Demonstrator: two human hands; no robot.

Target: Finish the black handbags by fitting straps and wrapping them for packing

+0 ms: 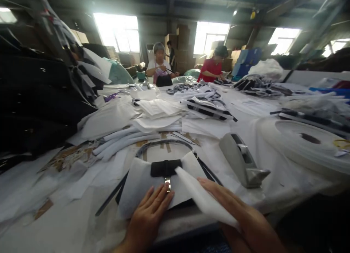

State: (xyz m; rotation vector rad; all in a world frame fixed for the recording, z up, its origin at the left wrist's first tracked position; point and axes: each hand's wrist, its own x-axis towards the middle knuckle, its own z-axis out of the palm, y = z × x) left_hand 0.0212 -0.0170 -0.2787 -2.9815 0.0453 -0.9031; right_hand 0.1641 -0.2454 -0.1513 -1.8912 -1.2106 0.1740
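My left hand (149, 214) lies flat with fingers stretched out on a white wrapping sheet (136, 187) that covers a black handbag (165, 168) at the near edge of the table. The bag's black flap and a small metal clasp (167, 183) show through the middle, and its curved handle (161, 145) arcs behind. My right hand (235, 213) rests beside it, fingers extended, under and against a folded strip of white paper (203, 202) that lies across it.
A grey tape dispenser (242, 160) stands to the right of the bag. A big roll of white material (308, 143) sits at far right. Stacks of white sheets (155, 112) and wrapped bags cover the table. Two people (161, 65) work at the far end. Dark bags (35, 100) pile at left.
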